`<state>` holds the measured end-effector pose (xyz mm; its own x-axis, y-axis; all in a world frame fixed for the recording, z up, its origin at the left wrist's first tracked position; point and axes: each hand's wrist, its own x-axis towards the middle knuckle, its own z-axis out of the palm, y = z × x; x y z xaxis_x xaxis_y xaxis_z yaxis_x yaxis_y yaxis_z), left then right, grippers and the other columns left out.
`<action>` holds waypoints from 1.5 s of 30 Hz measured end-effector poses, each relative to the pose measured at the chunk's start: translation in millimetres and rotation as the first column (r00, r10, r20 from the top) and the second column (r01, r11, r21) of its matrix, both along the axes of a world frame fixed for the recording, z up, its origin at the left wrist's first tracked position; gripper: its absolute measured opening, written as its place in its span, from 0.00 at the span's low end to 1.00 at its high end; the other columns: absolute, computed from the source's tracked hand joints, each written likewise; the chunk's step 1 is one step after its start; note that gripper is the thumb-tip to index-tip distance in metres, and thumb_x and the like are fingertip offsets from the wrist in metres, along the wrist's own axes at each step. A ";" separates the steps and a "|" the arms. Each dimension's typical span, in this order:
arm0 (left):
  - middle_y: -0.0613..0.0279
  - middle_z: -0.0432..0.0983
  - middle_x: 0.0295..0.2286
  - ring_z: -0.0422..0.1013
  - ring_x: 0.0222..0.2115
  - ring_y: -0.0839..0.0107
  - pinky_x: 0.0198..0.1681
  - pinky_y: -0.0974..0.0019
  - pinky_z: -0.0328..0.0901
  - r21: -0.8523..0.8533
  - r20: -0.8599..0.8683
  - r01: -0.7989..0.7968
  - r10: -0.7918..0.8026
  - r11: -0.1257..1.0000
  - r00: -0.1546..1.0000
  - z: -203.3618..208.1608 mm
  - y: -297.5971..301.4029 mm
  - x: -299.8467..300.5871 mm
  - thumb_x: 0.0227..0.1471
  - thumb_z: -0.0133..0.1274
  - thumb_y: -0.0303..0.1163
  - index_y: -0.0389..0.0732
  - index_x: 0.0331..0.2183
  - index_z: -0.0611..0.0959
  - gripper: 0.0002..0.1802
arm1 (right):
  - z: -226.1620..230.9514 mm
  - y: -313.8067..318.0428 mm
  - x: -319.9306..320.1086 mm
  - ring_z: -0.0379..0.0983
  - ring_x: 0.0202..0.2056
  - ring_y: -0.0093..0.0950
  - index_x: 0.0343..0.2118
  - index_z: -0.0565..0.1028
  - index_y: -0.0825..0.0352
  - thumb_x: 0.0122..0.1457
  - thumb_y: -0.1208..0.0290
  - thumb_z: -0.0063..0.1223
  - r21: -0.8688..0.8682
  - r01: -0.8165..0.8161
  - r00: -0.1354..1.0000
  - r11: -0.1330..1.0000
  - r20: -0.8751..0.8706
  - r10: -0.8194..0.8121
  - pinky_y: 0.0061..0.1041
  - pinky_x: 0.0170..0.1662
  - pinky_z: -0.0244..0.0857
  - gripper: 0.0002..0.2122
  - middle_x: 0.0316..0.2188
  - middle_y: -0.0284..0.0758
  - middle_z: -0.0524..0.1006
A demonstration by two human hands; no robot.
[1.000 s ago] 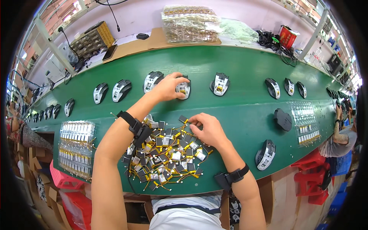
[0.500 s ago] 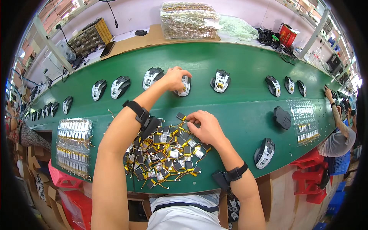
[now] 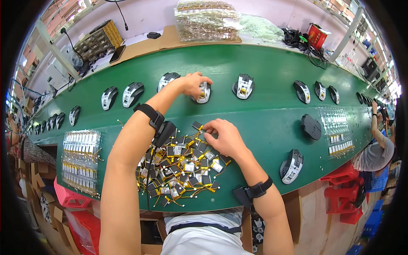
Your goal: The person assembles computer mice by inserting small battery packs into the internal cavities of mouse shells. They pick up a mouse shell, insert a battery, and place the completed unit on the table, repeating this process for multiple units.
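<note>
My left hand reaches over a grey-and-black computer mouse whose top is off. Its fingers are bent down onto that mouse, and the hand hides part of it. At the upper edge of a pile of small battery packs, my right hand has its fingers curled at the yellow end of one dark battery pack. That pack lies on the table. Another opened mouse, with a yellow-and-white piece inside, stands to the right; a further one is partly behind my left forearm.
Two clear trays of battery packs, one at left and one at right, flank the pile on the green table. A black mouse part and an opened mouse lie at right. A co-worker works at far right.
The whole view has shifted slightly. My right fingertips are a little closer to the dark battery pack, and my left hand stays on the same mouse. The co-worker's arm has moved.
</note>
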<state>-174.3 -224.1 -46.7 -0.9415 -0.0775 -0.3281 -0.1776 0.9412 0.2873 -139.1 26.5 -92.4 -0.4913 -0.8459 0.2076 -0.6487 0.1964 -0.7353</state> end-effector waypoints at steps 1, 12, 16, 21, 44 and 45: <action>0.46 0.54 0.60 0.56 0.58 0.42 0.60 0.47 0.57 0.006 -0.005 0.010 -0.010 1.000 1.000 0.5 0.0 -0.3 0.27 0.67 0.28 0.62 0.56 0.72 0.48 | -0.5 0.1 -0.4 0.72 0.36 0.36 0.35 0.77 0.65 0.51 0.70 0.57 -0.006 0.000 1.000 1.000 -0.003 0.000 0.34 0.41 0.67 0.09 0.30 0.34 0.77; 0.45 0.58 0.59 0.59 0.57 0.42 0.59 0.48 0.59 0.028 -0.075 -0.005 0.007 1.000 0.997 -3.1 4.0 -2.7 0.32 0.65 0.31 0.58 0.53 0.75 0.41 | 0.5 0.0 -0.6 0.72 0.36 0.35 0.35 0.77 0.65 0.51 0.70 0.57 0.001 -0.008 1.000 1.000 -0.004 0.008 0.34 0.41 0.67 0.09 0.30 0.34 0.77; 0.44 0.57 0.59 0.58 0.57 0.41 0.60 0.48 0.58 -0.019 -0.068 0.007 -0.009 1.000 0.998 -2.5 8.0 -3.8 0.32 0.66 0.31 0.58 0.53 0.75 0.41 | 0.0 -0.1 0.4 0.72 0.36 0.35 0.35 0.77 0.65 0.51 0.70 0.57 -0.015 -0.012 1.000 1.000 -0.009 0.012 0.34 0.41 0.67 0.09 0.30 0.34 0.77; 0.41 0.56 0.59 0.56 0.58 0.40 0.61 0.49 0.55 -0.031 -0.158 0.062 -0.066 0.998 0.985 -7.3 15.4 2.9 0.37 0.64 0.31 0.57 0.54 0.74 0.38 | -1.5 1.1 -0.4 0.74 0.34 0.31 0.35 0.78 0.66 0.51 0.70 0.58 -0.018 0.010 0.999 1.000 -0.035 -0.010 0.31 0.41 0.68 0.09 0.29 0.34 0.77; 0.44 0.45 0.64 0.48 0.64 0.48 0.64 0.54 0.52 0.259 -0.231 0.233 -0.174 0.937 0.957 -16.0 -13.4 10.1 0.32 0.67 0.27 0.57 0.61 0.64 0.53 | 2.7 -36.2 -64.0 0.73 0.36 0.34 0.40 0.77 0.66 0.49 0.76 0.56 -0.230 0.131 0.861 0.964 -0.455 -0.226 0.32 0.37 0.69 0.13 0.32 0.35 0.75; 0.45 0.44 0.64 0.48 0.64 0.48 0.64 0.54 0.52 0.231 -0.241 0.229 -0.173 0.945 0.955 -19.0 -11.3 10.1 0.32 0.67 0.26 0.58 0.62 0.64 0.54 | 2.2 -40.2 -67.1 0.72 0.37 0.33 0.41 0.77 0.66 0.49 0.76 0.55 -0.247 0.050 0.788 0.968 -0.585 -0.191 0.31 0.37 0.70 0.14 0.34 0.35 0.75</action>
<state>-164.2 -235.4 -65.7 -0.9786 0.1800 -0.1001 0.1003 0.8411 0.5315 -206.2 -13.7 -90.2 -0.3025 -0.6904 0.6571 -0.9524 0.1919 -0.2369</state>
